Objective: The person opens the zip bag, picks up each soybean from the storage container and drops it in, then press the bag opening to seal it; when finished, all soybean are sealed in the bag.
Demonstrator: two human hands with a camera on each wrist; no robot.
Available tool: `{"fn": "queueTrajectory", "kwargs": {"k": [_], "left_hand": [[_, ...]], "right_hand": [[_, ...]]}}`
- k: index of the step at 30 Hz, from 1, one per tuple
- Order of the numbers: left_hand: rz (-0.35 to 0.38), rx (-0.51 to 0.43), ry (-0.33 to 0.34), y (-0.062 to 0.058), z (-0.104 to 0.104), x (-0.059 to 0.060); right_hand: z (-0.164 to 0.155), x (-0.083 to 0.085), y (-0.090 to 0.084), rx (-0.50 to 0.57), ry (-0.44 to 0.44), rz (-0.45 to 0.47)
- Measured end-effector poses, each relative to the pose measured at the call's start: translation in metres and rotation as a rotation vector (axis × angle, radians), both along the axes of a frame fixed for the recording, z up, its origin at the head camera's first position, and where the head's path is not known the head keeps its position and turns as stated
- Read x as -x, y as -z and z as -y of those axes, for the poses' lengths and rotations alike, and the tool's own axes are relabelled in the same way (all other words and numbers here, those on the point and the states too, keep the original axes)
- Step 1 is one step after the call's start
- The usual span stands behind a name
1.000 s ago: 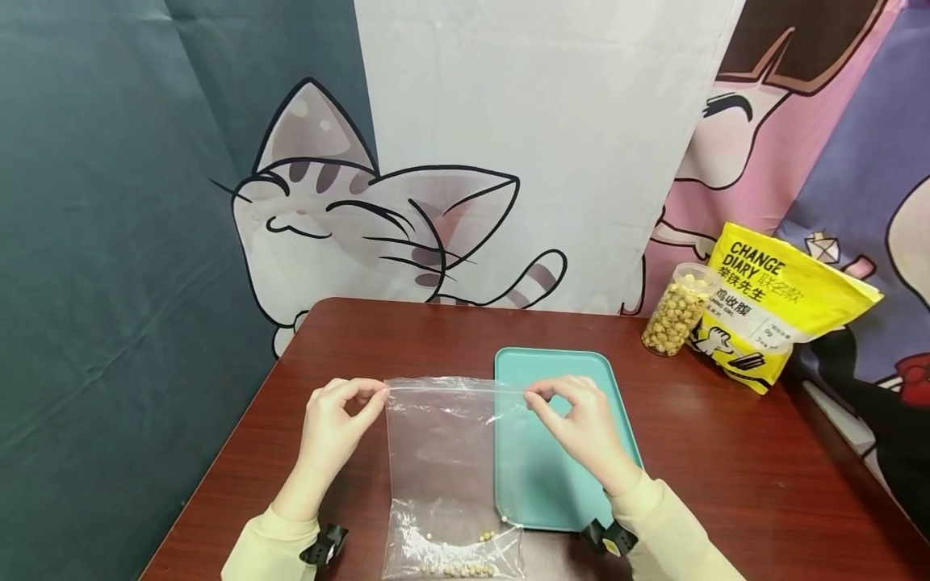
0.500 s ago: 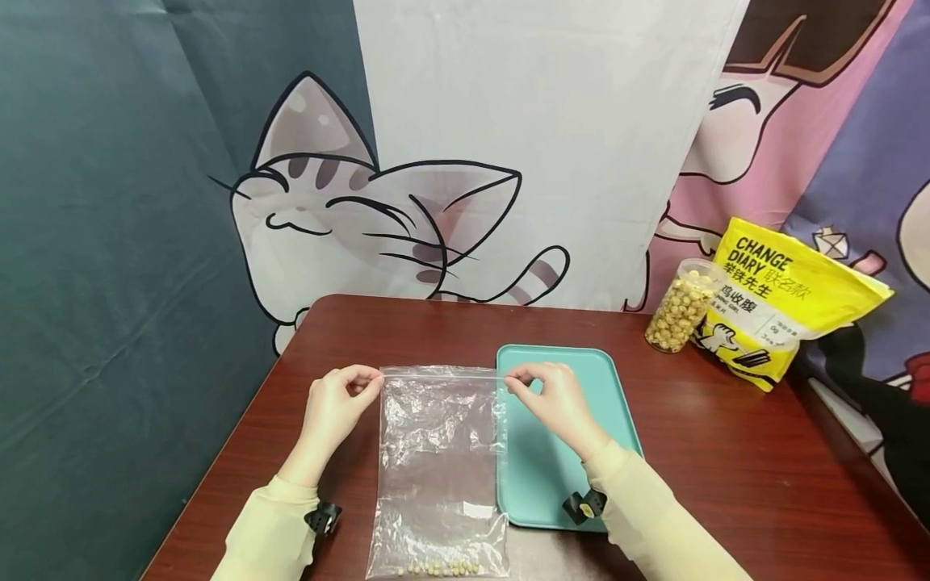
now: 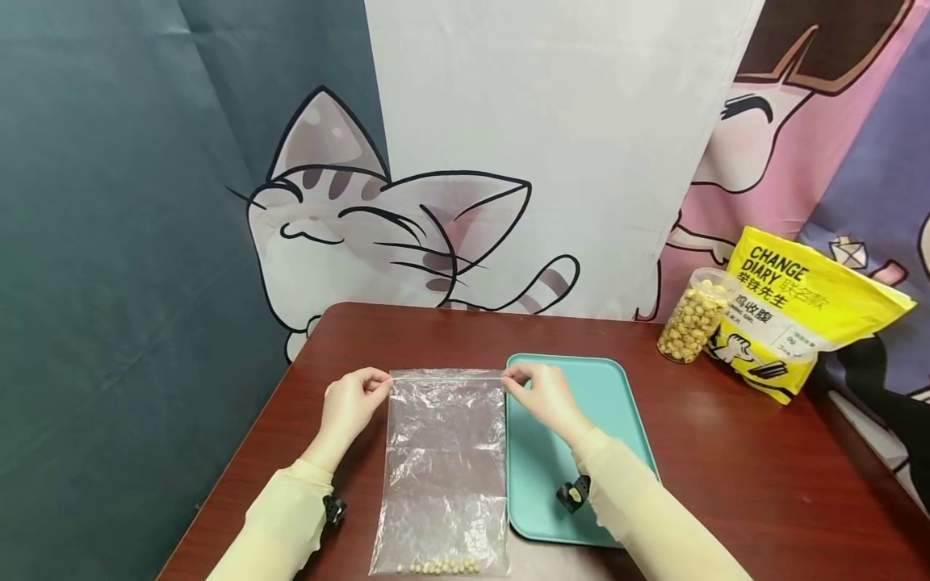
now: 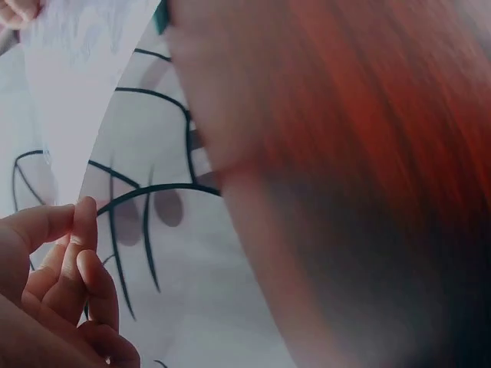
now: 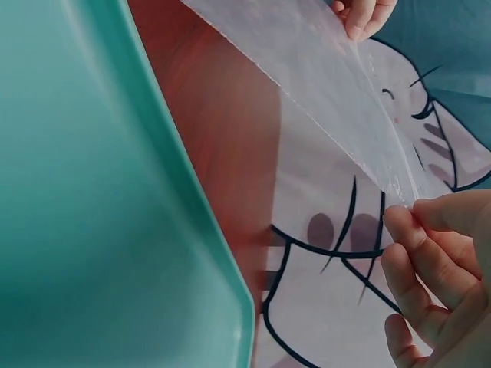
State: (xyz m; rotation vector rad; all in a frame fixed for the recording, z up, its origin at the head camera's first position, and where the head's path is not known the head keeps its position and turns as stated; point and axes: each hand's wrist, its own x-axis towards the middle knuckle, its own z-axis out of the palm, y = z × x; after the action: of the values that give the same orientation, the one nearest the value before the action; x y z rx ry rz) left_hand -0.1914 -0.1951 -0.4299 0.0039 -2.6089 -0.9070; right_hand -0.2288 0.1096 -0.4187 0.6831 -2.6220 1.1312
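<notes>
A clear zip bag (image 3: 446, 452) hangs stretched between both hands in the head view, with several small pale yellow balls (image 3: 445, 566) gathered along its bottom. My left hand (image 3: 353, 403) pinches the bag's top left corner between thumb and forefinger. At the top right corner, my right hand (image 3: 545, 395) pinches the zip edge the same way. In the left wrist view the bag (image 4: 84, 84) narrows to the left hand's fingertips (image 4: 84, 207). From the right wrist, the bag (image 5: 322, 92) runs taut from the right fingertips (image 5: 399, 218) to the other hand.
A teal tray (image 3: 574, 516) lies on the brown table (image 3: 414, 331), under the right forearm. At the back right stand a clear jar (image 3: 693, 319) of popcorn-like yellow pieces and a yellow snack pouch (image 3: 806, 307). A cat-printed cloth (image 3: 479, 234) hangs behind.
The hands have come closer together, mostly the right hand moving left, with the bag still held at both corners. The scattered balls have gathered at the bottom. The head view has shifted slightly.
</notes>
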Motion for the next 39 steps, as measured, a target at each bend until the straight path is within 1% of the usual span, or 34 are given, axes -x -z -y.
{"fn": "queueTrajectory", "kwargs": {"k": [2,7,11,15,20,24,29,34,39], "left_hand": [[0.024,0.008,-0.001,0.002,0.002,0.003],[0.098,0.055,-0.004,0.006,0.006,0.014],[0.139,0.116,-0.009,0.007,0.005,0.024],[0.157,0.157,-0.013,0.008,0.002,0.034],[0.206,0.137,-0.034,0.012,0.0,0.046],[0.279,0.136,-0.026,0.016,0.0,0.054],[0.375,0.158,-0.02,0.021,0.001,0.059],[0.466,0.15,-0.024,0.02,-0.002,0.067],[0.521,0.163,-0.028,0.02,-0.005,0.074]], "right_hand": [[0.003,0.005,0.001,0.018,0.004,0.039],[0.008,0.016,0.005,0.104,0.017,0.196],[0.01,0.027,0.013,0.114,0.04,0.248],[0.009,0.037,0.021,0.101,0.066,0.289],[0.01,0.049,0.029,0.069,0.074,0.31],[0.011,0.055,0.035,0.045,0.064,0.312],[0.014,0.059,0.04,0.039,0.049,0.31],[0.017,0.064,0.046,0.019,0.066,0.297],[0.019,0.07,0.049,-0.027,0.086,0.283]]}}
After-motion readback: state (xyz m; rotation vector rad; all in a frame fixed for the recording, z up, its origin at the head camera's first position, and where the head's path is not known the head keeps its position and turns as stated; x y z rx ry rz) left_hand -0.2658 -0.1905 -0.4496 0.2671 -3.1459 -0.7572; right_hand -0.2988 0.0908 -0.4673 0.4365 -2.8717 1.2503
